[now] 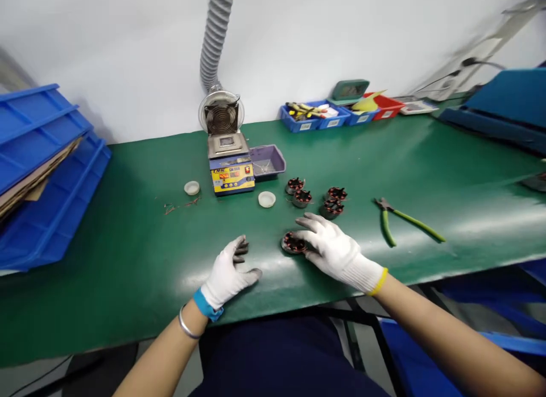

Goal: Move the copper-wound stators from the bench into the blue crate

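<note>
My right hand (336, 250), in a white glove with dark fingertips, has its thumb and index finger on the right side of a wound motor stator (291, 243) with copper coils. That stator lies on the green table, partly covered by the fingers. To its left, my gloved left hand (228, 274) is held above the table with fingers apart and nothing in it. Behind the right hand are more stators (302, 198), several in a loose group, with thin wire ends sticking out. Green-handled cutting pliers (408, 219) lie to the right.
A solder pot (232, 172) with a lit display stands at the back under a grey duct hose (216, 38). Beside it are a purple tray (279, 161) and two white dishes (267, 199). Wire scraps (181, 206) lie left. Blue crates (46, 186) stand far left; small bins (335, 121) line the wall.
</note>
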`<state>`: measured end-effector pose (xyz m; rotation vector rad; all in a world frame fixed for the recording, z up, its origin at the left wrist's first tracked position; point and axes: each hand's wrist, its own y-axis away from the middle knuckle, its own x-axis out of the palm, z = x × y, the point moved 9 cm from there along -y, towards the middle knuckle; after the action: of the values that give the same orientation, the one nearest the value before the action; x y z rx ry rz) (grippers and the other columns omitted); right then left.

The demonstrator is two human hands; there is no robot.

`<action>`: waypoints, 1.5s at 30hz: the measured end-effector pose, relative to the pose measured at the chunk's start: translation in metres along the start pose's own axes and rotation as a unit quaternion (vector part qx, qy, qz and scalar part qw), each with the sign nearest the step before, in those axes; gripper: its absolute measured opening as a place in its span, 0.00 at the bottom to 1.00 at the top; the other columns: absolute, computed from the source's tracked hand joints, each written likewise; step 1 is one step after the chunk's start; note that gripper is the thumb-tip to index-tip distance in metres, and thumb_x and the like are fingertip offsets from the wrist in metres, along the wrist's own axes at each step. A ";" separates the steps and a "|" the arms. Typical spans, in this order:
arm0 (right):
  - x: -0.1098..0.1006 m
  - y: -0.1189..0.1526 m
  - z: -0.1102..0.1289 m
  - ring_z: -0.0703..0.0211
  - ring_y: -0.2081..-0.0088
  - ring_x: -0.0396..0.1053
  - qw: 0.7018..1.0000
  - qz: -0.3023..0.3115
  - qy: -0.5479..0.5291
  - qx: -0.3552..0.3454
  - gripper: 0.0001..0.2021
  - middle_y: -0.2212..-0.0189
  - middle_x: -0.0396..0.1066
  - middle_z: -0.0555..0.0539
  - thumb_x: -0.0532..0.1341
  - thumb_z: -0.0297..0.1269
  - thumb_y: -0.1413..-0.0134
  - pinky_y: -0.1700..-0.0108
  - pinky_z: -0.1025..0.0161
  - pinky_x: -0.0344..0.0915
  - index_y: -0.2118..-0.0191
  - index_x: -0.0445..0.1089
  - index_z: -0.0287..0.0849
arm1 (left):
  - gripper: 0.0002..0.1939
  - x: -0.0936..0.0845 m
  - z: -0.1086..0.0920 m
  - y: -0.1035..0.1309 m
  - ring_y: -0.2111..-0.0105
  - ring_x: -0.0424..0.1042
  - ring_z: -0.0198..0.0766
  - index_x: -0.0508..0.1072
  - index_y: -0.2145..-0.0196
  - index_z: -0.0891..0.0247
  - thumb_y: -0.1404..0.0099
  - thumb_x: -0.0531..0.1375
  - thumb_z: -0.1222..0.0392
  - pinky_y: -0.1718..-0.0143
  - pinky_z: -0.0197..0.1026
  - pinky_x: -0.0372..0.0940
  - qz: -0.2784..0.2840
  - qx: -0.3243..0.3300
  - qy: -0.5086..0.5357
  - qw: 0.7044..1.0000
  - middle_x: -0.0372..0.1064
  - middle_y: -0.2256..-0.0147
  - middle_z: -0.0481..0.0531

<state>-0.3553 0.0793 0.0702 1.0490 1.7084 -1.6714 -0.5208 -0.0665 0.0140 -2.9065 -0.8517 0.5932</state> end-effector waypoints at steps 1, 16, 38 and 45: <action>-0.005 0.004 0.003 0.45 0.41 0.56 1.000 -0.011 -0.006 0.003 0.21 0.43 0.60 0.41 0.57 0.29 0.51 0.45 0.49 0.61 0.49 0.69 0.39 | 0.53 0.003 -0.004 0.001 0.44 0.61 0.48 0.53 0.36 0.74 0.55 0.67 0.49 0.44 0.48 0.61 0.003 0.020 -0.060 0.998 0.57 0.42 0.67; 0.068 0.007 -0.054 0.60 0.57 0.72 0.787 0.210 -0.504 0.288 0.35 0.50 0.67 0.40 0.60 0.40 0.55 0.53 0.63 0.71 0.39 0.57 0.35 | 0.52 0.073 -0.056 -0.076 0.56 0.69 0.44 0.59 0.39 0.76 0.56 0.71 0.49 0.51 0.43 0.64 0.024 0.147 -0.221 0.964 0.68 0.55 0.59; 0.045 -0.003 -0.046 0.58 0.58 0.72 0.974 0.036 -0.214 0.057 0.21 0.53 0.69 0.51 0.60 0.43 0.47 0.61 0.60 0.70 0.48 0.65 0.45 | 0.20 -0.208 -0.021 -0.186 0.57 0.68 0.53 0.73 0.62 0.75 0.50 0.66 0.56 0.53 0.48 0.62 -0.165 -0.205 -0.452 0.852 0.70 0.61 0.63; 0.056 -0.005 -0.047 0.54 0.53 0.69 0.956 0.111 -0.250 0.102 0.23 0.50 0.68 0.49 0.58 0.43 0.49 0.55 0.58 0.66 0.47 0.66 0.44 | 0.36 -0.119 -0.075 -0.132 0.58 0.71 0.37 0.62 0.43 0.71 0.49 0.62 0.59 0.58 0.36 0.67 -0.161 -0.021 -0.175 0.971 0.68 0.52 0.55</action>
<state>-0.3839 0.1347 0.0328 0.7789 1.0732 -1.7979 -0.6520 -0.0139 0.1459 -2.6448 -1.3549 1.0788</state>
